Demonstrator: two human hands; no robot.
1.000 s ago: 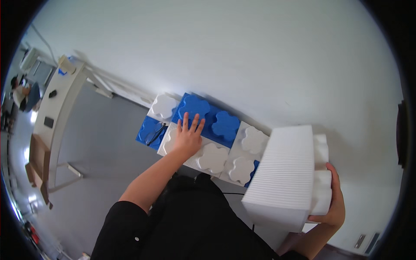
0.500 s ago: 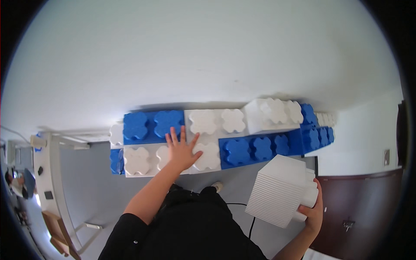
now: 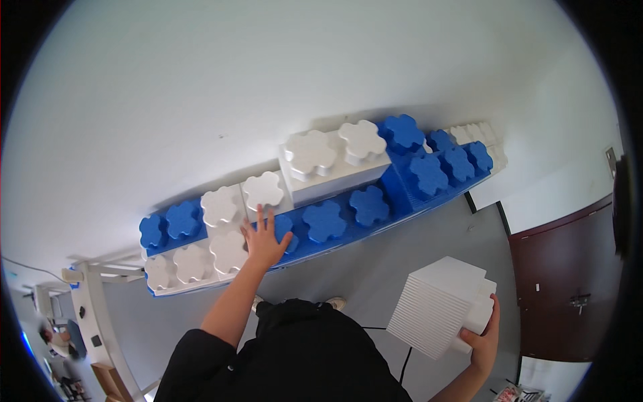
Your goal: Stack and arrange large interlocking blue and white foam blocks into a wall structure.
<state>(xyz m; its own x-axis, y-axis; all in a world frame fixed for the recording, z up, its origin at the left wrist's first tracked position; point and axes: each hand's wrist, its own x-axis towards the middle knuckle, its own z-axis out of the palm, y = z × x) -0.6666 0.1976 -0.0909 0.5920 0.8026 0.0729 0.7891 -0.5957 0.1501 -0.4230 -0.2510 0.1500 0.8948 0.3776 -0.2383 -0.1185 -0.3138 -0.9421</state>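
Note:
My left hand [image 3: 266, 244] lies with fingers spread on the block row, at the border between white studs and a long blue block [image 3: 348, 234]. One fingertip is at the edge of a white stud [image 3: 262, 190]. In my right hand [image 3: 483, 338] is a large white toy building block [image 3: 435, 305], tilted, its ribbed face turned toward the row and its round studs toward my palm. It hangs apart from the row. A taller white block [image 3: 335, 171] with two lobed studs rises behind the long blue block.
The blue and white row runs along a white wall [image 3: 321, 67]. More blue blocks [image 3: 442, 167] continue at the right end. A brown door [image 3: 562, 288] stands at the right, a white frame table [image 3: 110, 335] at the left with a person beyond. A black cable [image 3: 405, 365] hangs below the held block.
My view has shifted right along the row and tilted. My left hand has moved from the white blocks to the long blue block's left end. The right hand still holds the white block.

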